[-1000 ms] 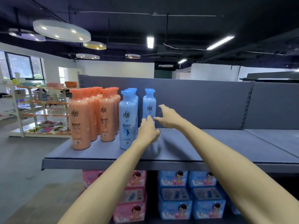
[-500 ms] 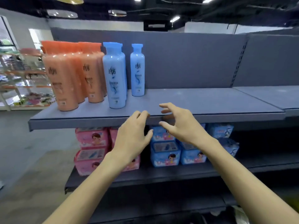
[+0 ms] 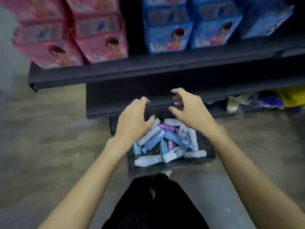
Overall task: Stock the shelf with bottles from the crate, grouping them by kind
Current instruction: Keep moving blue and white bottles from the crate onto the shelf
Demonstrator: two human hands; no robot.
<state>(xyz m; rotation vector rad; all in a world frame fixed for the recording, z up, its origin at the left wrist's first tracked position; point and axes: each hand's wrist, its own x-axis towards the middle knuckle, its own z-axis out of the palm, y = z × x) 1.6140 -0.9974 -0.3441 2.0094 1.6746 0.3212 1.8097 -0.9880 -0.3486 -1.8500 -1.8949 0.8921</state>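
Observation:
A dark crate (image 3: 205,147) stands on the floor in front of the shelving, holding several bottles lying jumbled: light blue bottles (image 3: 177,140), white ones (image 3: 147,160) and purple ones (image 3: 167,128). My left hand (image 3: 132,120) hovers above the crate's left side, fingers spread and loosely bent, holding nothing. To its right, my right hand (image 3: 189,109) hangs over the crate's far right part, fingers spread and bent, also empty. The view is blurred. The top shelf with the standing bottles is out of view.
A dark lower shelf (image 3: 148,71) juts out above the crate, carrying pink packs (image 3: 72,35) at left and blue packs (image 3: 189,25) at right. A lower ledge (image 3: 105,103) sits behind the crate. Yellow and blue bags (image 3: 280,100) lie at right. My black-clad legs (image 3: 155,204) are near.
The view has swung down from the top shelf to the floor crate. Both hands have dropped from the shelf edge to above the bottles in the crate.

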